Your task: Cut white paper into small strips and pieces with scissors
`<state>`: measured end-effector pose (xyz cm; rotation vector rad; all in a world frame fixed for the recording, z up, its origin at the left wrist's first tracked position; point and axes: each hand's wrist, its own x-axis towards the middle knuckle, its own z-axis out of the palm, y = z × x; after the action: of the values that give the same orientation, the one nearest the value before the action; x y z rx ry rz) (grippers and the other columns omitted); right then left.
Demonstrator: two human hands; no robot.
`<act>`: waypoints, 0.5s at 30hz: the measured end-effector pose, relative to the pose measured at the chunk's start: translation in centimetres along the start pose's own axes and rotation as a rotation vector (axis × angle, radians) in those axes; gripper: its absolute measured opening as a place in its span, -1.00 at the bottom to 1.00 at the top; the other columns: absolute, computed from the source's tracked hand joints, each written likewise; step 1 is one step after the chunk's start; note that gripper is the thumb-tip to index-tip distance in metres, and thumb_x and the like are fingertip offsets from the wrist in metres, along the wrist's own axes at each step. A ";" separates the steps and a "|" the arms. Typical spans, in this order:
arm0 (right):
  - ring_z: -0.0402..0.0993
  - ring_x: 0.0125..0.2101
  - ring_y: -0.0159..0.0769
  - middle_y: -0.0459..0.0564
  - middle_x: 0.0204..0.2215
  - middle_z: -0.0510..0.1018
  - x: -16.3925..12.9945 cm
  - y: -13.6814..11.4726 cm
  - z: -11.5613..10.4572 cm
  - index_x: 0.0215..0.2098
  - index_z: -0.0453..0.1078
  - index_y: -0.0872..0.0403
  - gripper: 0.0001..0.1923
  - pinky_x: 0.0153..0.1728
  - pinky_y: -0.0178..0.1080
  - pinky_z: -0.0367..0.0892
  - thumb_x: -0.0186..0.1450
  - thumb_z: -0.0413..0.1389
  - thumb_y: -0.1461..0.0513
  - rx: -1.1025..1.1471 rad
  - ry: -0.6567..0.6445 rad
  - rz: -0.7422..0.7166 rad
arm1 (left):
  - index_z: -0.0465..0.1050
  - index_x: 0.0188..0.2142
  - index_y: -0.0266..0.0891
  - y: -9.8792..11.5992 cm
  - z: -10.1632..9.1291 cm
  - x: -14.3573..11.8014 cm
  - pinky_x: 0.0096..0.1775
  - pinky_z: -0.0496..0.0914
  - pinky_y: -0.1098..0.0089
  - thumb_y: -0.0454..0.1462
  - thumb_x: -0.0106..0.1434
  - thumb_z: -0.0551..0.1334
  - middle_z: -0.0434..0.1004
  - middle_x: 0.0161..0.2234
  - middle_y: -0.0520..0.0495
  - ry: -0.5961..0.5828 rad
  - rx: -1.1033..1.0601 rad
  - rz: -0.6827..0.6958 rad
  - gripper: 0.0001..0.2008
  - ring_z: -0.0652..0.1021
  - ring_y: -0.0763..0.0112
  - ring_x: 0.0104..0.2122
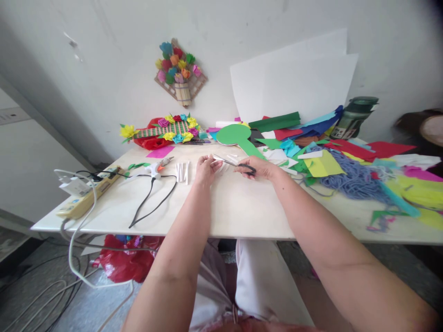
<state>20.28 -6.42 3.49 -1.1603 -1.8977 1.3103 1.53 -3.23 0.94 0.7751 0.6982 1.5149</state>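
Observation:
My right hand [255, 168] grips the black handles of a pair of scissors [248, 169], whose blades point left toward my other hand. Between the fingers of my left hand [206, 169] is a thin white paper roll [218, 158], and the scissor blades lie close to it. Whether the blades touch the roll I cannot tell. Several short white paper rolls [182, 172] lie side by side just left of my left hand. Behind my hands rests a green round cutout with a strip like a handle [234, 134].
A glue gun [156, 171] with a looped black cord and a power strip [92, 193] lie on the left. Coloured paper [321, 163], blue-grey yarn [356, 177] and a dark bottle [356, 117] crowd the right. A flower-decorated guitar shape [166, 129] stands against the wall.

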 end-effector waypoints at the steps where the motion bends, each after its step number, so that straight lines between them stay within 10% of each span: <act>1: 0.13 -0.80 -0.57 -0.14 -0.76 0.33 0.0 0.0 0.0 -0.48 0.36 0.21 -0.74 -0.79 -0.44 0.02 0.12 0.15 0.12 0.002 0.000 -0.008 | 0.17 -0.43 -0.25 0.0 0.0 0.0 -0.40 0.42 0.44 -0.39 0.14 0.18 0.35 -0.59 0.11 0.001 -0.002 0.001 -0.85 0.52 0.49 -0.57; 15: 0.07 -0.80 -0.59 -0.18 -0.78 0.29 0.1 -0.4 0.2 -0.58 0.32 0.18 -0.68 -0.78 -0.44 -0.05 0.06 0.18 0.07 -0.088 0.069 -0.036 | 0.17 -0.44 -0.25 -0.1 -0.1 0.3 -0.40 0.42 0.45 -0.36 0.13 0.21 0.34 -0.59 0.11 0.022 -0.016 0.010 -0.83 0.51 0.50 -0.57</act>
<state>19.97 -6.50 3.83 -1.1942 -1.9337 1.1627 1.49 -2.92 0.78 0.7519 0.6991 1.5384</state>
